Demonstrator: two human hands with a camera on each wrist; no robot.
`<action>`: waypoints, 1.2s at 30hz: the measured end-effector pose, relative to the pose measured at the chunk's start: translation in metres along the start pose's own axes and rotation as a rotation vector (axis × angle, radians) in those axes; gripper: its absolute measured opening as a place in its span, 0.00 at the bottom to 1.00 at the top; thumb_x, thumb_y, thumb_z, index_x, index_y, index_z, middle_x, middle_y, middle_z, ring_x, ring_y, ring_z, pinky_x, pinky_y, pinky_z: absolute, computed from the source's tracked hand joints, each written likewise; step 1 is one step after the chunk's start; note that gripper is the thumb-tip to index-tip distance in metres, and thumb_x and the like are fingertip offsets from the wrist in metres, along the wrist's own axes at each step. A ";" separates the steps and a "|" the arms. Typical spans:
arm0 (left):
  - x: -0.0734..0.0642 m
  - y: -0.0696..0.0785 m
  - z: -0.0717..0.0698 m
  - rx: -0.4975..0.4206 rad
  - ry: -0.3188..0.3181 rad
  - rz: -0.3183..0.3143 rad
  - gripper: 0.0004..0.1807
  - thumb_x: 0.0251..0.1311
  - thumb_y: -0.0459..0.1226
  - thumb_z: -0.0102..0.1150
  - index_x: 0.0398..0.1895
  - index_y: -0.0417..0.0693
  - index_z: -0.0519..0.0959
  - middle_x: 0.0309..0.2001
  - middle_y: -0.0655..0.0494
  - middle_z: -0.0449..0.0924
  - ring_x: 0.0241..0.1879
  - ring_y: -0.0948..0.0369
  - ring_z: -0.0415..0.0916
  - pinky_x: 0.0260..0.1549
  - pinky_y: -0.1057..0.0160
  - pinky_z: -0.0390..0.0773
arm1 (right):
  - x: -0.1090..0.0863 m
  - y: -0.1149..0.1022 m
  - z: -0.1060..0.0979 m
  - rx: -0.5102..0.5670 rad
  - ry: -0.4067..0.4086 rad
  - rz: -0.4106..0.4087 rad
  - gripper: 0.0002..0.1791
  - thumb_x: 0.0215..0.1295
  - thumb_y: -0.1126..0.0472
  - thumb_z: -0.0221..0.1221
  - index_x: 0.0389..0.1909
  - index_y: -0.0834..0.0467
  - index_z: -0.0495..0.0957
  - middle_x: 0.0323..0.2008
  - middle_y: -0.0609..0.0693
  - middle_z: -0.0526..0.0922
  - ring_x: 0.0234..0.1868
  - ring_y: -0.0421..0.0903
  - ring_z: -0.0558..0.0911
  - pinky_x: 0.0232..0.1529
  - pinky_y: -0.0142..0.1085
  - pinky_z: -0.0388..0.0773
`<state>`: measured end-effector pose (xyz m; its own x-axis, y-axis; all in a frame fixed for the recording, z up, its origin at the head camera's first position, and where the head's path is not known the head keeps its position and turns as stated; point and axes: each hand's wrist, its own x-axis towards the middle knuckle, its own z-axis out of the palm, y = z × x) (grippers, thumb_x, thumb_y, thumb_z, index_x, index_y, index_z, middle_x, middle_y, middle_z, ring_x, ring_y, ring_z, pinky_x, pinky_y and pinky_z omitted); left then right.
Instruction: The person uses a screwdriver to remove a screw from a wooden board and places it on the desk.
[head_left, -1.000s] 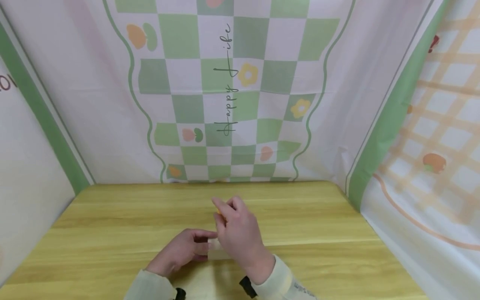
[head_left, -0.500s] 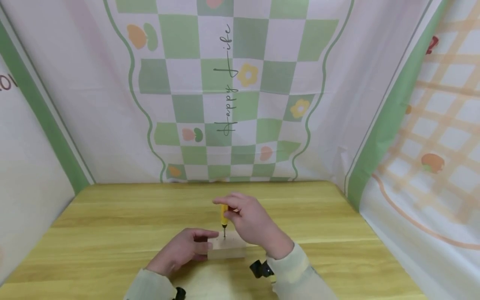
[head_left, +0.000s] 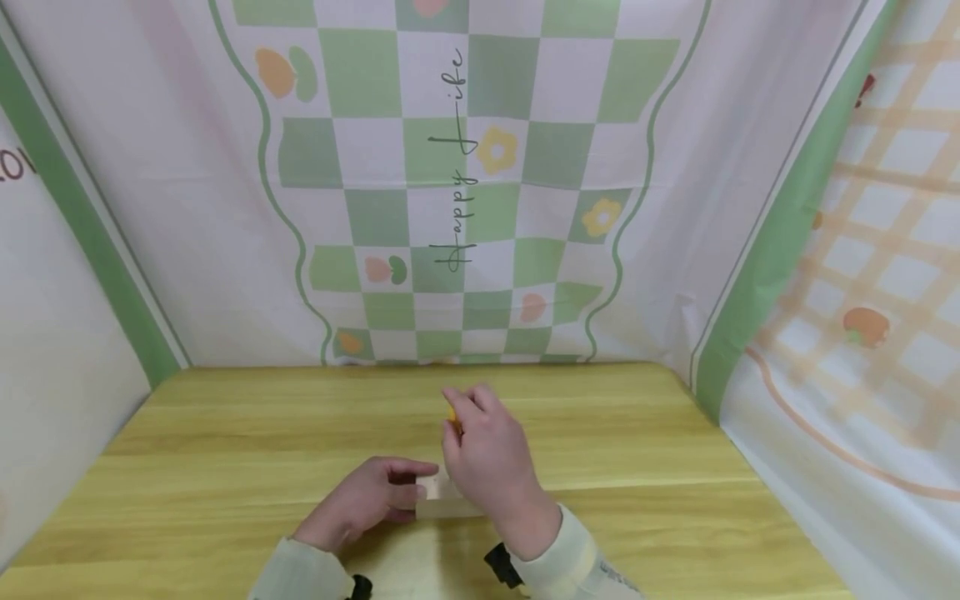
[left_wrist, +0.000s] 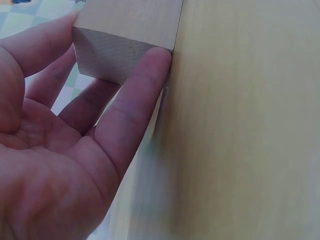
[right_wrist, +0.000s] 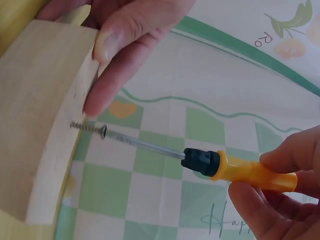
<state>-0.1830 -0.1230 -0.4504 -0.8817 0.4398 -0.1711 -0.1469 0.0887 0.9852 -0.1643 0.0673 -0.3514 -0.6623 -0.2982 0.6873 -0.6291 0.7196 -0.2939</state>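
A pale wooden block (head_left: 450, 507) sits on the table in front of me. My left hand (head_left: 369, 502) grips its left end, thumb and fingertips on its faces; the left wrist view shows the block's end face (left_wrist: 110, 55) between them. With my right hand (head_left: 491, 462) I hold a screwdriver by its yellow handle (right_wrist: 240, 170), fingers round it. In the head view the hand hides most of the tool. Its shaft meets the head of a screw (right_wrist: 89, 128), whose tip is at the block's top face and whose thread mostly shows above it. Small dark marks dot that face.
The wood-grain table (head_left: 247, 442) spreads out on both sides of the block. A printed cloth (head_left: 435, 208) with green checks hangs behind its far edge, and more cloth (head_left: 862, 275) hangs at the right. Black straps circle both wrists.
My right hand turned outward at the wrist, baring the screwdriver, then turned back over it and now stands slightly further right than a second ago. The left hand and block keep their place.
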 end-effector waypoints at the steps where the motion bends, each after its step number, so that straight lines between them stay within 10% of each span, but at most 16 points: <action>1: 0.000 0.000 0.000 0.001 0.000 0.000 0.22 0.63 0.35 0.67 0.60 0.42 0.80 0.56 0.47 0.76 0.49 0.54 0.75 0.44 0.51 0.83 | 0.000 0.000 0.000 0.003 0.000 -0.011 0.19 0.60 0.72 0.63 0.53 0.67 0.82 0.35 0.52 0.76 0.22 0.37 0.69 0.20 0.27 0.71; 14: 0.001 0.002 -0.002 0.012 -0.001 -0.016 0.23 0.64 0.36 0.66 0.61 0.41 0.79 0.61 0.45 0.73 0.52 0.53 0.75 0.44 0.51 0.83 | 0.015 0.017 -0.014 0.247 -0.283 -0.223 0.20 0.62 0.77 0.56 0.56 0.65 0.80 0.42 0.52 0.82 0.27 0.39 0.73 0.27 0.27 0.74; 21: 0.000 0.000 0.000 0.001 -0.006 0.010 0.23 0.62 0.35 0.67 0.61 0.40 0.79 0.56 0.47 0.76 0.48 0.52 0.77 0.44 0.52 0.83 | 0.003 0.007 -0.009 -0.003 -0.122 -0.039 0.19 0.62 0.70 0.61 0.55 0.66 0.80 0.42 0.54 0.82 0.26 0.38 0.74 0.26 0.28 0.76; 27: -0.001 -0.001 0.001 0.005 -0.001 0.016 0.23 0.62 0.35 0.67 0.60 0.41 0.79 0.57 0.47 0.76 0.49 0.53 0.76 0.45 0.51 0.83 | -0.002 -0.002 0.001 -0.068 0.047 -0.081 0.17 0.56 0.73 0.64 0.48 0.70 0.82 0.36 0.58 0.84 0.26 0.45 0.81 0.23 0.31 0.80; 36: 0.000 0.001 0.001 0.010 0.008 0.019 0.22 0.62 0.35 0.67 0.60 0.40 0.79 0.57 0.46 0.75 0.49 0.54 0.75 0.44 0.52 0.83 | 0.003 0.005 -0.005 0.098 -0.098 -0.151 0.18 0.56 0.76 0.58 0.49 0.68 0.82 0.47 0.59 0.84 0.34 0.44 0.82 0.34 0.32 0.82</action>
<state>-0.1822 -0.1222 -0.4498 -0.8877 0.4346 -0.1524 -0.1259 0.0892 0.9880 -0.1676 0.0736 -0.3478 -0.5912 -0.4609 0.6619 -0.7573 0.5994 -0.2591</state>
